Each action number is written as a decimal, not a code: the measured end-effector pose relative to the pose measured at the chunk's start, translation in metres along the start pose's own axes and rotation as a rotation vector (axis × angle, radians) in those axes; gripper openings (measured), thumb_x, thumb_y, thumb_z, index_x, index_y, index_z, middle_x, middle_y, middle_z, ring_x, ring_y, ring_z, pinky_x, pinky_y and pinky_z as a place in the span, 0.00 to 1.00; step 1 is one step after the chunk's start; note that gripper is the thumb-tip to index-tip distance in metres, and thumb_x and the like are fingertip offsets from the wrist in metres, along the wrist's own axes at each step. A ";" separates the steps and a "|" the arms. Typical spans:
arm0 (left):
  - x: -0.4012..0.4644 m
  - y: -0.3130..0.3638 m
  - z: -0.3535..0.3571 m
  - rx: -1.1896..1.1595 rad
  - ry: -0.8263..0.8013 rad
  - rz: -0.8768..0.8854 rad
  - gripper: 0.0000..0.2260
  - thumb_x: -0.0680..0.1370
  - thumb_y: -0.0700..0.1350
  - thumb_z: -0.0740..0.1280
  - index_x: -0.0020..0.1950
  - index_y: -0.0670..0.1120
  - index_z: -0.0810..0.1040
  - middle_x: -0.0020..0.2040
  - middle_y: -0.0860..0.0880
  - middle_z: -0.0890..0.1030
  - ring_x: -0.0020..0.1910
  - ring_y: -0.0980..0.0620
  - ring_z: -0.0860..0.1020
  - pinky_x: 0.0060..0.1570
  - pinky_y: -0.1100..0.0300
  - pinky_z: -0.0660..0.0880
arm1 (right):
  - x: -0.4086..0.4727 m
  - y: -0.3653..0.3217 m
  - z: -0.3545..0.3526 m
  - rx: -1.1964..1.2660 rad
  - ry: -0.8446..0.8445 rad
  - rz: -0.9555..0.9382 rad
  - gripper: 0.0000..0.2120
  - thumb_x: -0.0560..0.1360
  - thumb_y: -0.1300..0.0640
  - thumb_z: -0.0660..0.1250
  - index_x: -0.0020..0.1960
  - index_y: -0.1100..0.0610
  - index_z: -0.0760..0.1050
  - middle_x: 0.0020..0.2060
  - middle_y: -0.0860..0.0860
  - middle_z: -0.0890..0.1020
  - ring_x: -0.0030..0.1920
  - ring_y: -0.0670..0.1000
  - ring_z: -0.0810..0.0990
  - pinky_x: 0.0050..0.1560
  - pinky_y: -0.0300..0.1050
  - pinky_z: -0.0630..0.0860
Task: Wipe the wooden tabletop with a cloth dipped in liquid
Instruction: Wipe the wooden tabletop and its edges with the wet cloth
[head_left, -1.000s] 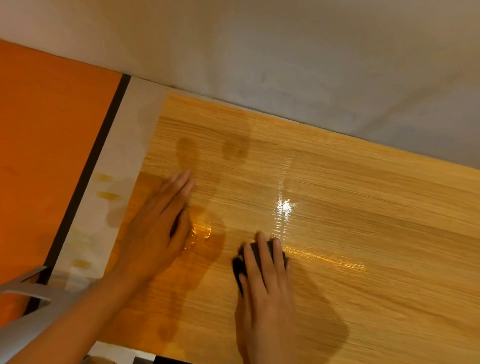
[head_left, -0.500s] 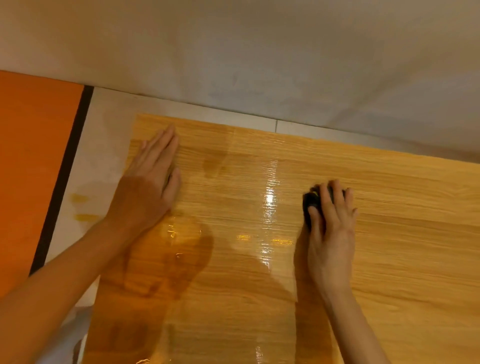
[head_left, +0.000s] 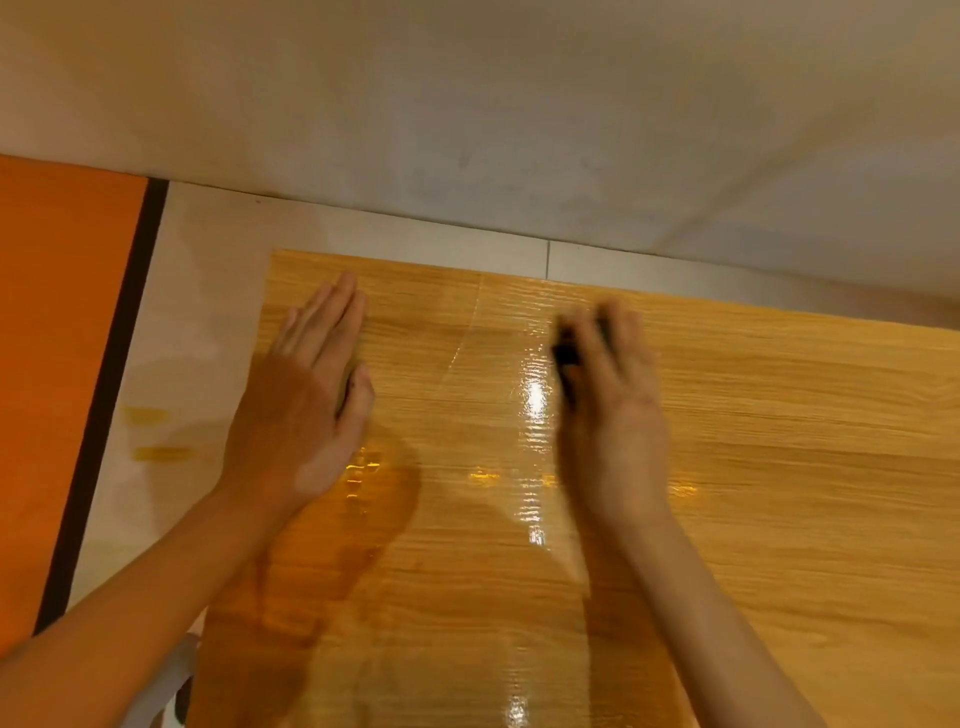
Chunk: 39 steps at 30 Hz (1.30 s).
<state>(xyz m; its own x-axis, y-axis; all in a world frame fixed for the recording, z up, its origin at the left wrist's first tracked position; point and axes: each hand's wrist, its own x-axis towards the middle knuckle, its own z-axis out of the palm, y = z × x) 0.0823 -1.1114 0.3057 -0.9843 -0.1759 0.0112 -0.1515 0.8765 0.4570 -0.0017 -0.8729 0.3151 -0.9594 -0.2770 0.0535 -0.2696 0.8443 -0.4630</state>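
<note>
The wooden tabletop (head_left: 753, 467) fills the lower right of the view, light oak grain, glossy and wet in a streak down its middle. My right hand (head_left: 610, 415) presses a small dark cloth (head_left: 565, 358) flat against the wood near the table's far edge; the hand is blurred and only a dark strip of cloth shows under the fingers. Near the table's far left corner my left hand (head_left: 304, 400) lies flat, palm down and fingers together, holding nothing.
Pale floor tiles (head_left: 197, 322) border the table on the left and far side. An orange panel (head_left: 57, 364) with a dark edge stands at the far left. A grey wall (head_left: 519, 130) rises behind the table. A pale object (head_left: 166, 680) shows at the bottom left.
My right hand slid the cloth from the near middle of the table out to the far edge, then slightly left. The left hand stays flat near the left corner. The view shifted.
</note>
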 end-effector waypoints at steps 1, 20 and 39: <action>0.000 0.000 0.000 -0.010 0.008 0.008 0.26 0.83 0.47 0.53 0.81 0.41 0.58 0.82 0.45 0.57 0.81 0.49 0.54 0.79 0.64 0.42 | 0.002 0.010 -0.008 0.020 0.032 0.100 0.21 0.82 0.58 0.58 0.74 0.53 0.65 0.76 0.54 0.61 0.77 0.55 0.54 0.74 0.59 0.57; -0.001 -0.006 0.004 0.025 -0.019 0.003 0.26 0.84 0.47 0.51 0.81 0.42 0.56 0.82 0.46 0.55 0.82 0.51 0.53 0.81 0.54 0.48 | 0.043 -0.056 0.027 0.005 0.087 0.133 0.20 0.83 0.57 0.54 0.74 0.56 0.65 0.76 0.54 0.62 0.78 0.54 0.51 0.77 0.53 0.46; -0.004 -0.007 0.008 -0.089 0.127 0.038 0.25 0.83 0.43 0.57 0.79 0.38 0.62 0.81 0.43 0.61 0.81 0.49 0.58 0.79 0.47 0.57 | 0.102 -0.127 0.073 -0.122 -0.184 -0.299 0.19 0.82 0.48 0.49 0.48 0.58 0.74 0.41 0.55 0.80 0.42 0.58 0.77 0.44 0.54 0.72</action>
<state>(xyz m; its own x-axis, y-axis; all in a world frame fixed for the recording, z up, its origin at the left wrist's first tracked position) 0.0866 -1.1131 0.2950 -0.9690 -0.2037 0.1398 -0.1002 0.8412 0.5314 -0.0587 -1.0421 0.3148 -0.8084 -0.5886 0.0054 -0.5547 0.7588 -0.3413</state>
